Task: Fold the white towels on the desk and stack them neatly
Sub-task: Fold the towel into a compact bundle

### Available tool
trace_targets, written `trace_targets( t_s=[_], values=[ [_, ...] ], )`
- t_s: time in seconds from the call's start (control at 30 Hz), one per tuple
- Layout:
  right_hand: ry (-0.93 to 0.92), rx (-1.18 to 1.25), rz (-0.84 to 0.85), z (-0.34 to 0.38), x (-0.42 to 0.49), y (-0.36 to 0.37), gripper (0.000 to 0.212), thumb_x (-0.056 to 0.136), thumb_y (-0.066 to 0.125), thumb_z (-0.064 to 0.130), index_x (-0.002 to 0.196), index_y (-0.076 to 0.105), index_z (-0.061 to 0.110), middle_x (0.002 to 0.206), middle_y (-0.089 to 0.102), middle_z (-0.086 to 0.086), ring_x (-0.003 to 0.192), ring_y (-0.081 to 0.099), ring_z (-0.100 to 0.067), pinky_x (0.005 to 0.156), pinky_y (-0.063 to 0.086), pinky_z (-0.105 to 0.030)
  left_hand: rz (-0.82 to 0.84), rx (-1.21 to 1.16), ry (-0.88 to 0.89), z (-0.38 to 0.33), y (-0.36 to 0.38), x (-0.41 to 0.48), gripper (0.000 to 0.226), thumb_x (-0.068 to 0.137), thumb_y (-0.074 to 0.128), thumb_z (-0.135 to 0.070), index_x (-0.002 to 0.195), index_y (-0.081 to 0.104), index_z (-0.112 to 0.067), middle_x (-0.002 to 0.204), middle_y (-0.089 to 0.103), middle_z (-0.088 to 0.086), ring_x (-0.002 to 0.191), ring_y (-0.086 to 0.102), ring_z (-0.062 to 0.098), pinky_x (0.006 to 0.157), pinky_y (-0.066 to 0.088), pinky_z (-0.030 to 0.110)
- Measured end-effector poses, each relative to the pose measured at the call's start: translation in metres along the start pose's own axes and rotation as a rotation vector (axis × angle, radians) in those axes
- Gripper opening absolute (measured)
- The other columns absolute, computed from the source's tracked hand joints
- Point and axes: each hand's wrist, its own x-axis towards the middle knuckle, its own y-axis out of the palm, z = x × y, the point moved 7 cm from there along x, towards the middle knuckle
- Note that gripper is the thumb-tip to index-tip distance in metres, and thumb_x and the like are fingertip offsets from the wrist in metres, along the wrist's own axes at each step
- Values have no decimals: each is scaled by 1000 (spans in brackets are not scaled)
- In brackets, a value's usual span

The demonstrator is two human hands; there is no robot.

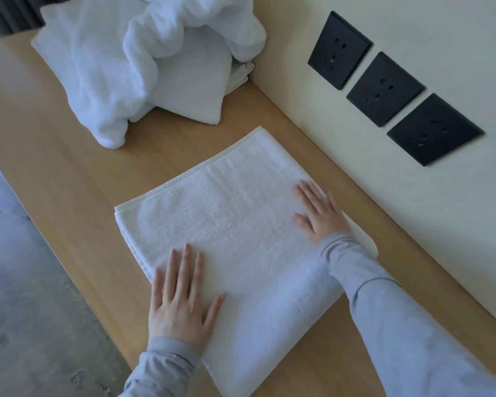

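Pressing flat on the folded towel (235,224), left hand (181,299) and right hand (321,213) keep each grip spread.

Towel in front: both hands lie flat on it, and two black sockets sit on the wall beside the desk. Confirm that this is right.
Wrong in one respect: the head view shows three black sockets on the wall, not two. The rest holds: the left hand and right hand lie flat on the towel on the desk.
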Motion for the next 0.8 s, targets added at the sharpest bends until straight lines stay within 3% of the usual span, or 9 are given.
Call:
trace_targets(
  t_s=[0.13, 0.23, 0.33, 0.4, 0.47, 0.53, 0.6, 0.7, 0.8],
  values=[
    [223, 171, -9, -32, 9, -5, 59, 100, 30, 37, 151, 7, 16, 158, 15, -3, 147, 6, -18, 119, 3, -41, -47, -60, 17, 8, -8, 2, 78, 91, 13, -60, 140, 35, -4, 150, 27, 16, 140, 15, 29, 116, 6, 43],
    [404, 438, -127, -40, 16, -12, 59, 95, 48, 38, 145, 30, 13, 142, 41, -14, 129, 39, -32, 108, 32, -46, -169, -231, -92, 10, -23, 2, 72, 91, 22, -56, 138, 41, -3, 145, 35, 21, 135, 27, 35, 111, 24, 50],
    [492, 607, -139, -48, 24, -11, 52, 89, 59, 37, 129, 46, 6, 126, 48, -16, 114, 49, -33, 99, 41, -48, -293, -458, -503, 43, -38, 4, 71, 82, 49, -47, 136, 40, -3, 137, 39, 23, 126, 36, 39, 101, 31, 52],
    [556, 696, -52, -51, 30, -5, 49, 87, 61, 40, 119, 49, 6, 116, 50, -12, 106, 53, -32, 93, 44, -44, -258, -671, -846, 67, -30, 3, 71, 80, 67, -35, 135, 39, 0, 129, 43, 25, 123, 37, 39, 104, 30, 50],
    [606, 763, 28, -53, 35, -1, 54, 84, 62, 46, 118, 48, 7, 110, 53, -9, 97, 57, -28, 84, 46, -38, -149, -827, -1007, 76, -15, 1, 61, 76, 72, -31, 119, 49, 6, 104, 57, 25, 101, 53, 36, 98, 40, 51],
    [625, 769, 116, -54, 41, -1, 63, 82, 63, 51, 124, 45, 6, 110, 55, -8, 95, 56, -26, 80, 43, -35, -68, -984, -1069, 71, -1, -5, 56, 74, 73, -34, 110, 53, 3, 90, 60, 18, 80, 58, 31, 87, 49, 47],
    [635, 703, 217, -53, 43, -2, 71, 82, 61, 55, 127, 45, 3, 107, 52, -7, 95, 52, -23, 80, 38, -33, 16, -1076, -1173, 58, 13, -15, 60, 74, 73, -39, 112, 53, 2, 95, 61, 16, 88, 60, 34, 87, 48, 44],
    [598, 643, 226, -48, 44, -10, 68, 82, 60, 56, 122, 50, 2, 103, 54, -8, 89, 50, -22, 76, 36, -30, 58, -1022, -1198, 47, 18, -19, 47, 78, 67, -46, 78, 53, -2, 70, 53, 12, 67, 56, 30, 72, 44, 39],
    [528, 479, 133, -43, 33, -34, 49, 82, 58, 60, 89, 51, 12, 86, 49, -1, 78, 47, -19, 67, 36, -28, -57, -939, -1053, 45, 3, -14, 46, 83, 58, -48, 82, 51, -2, 85, 60, 18, 73, 57, 33, 70, 43, 36]
  ],
)
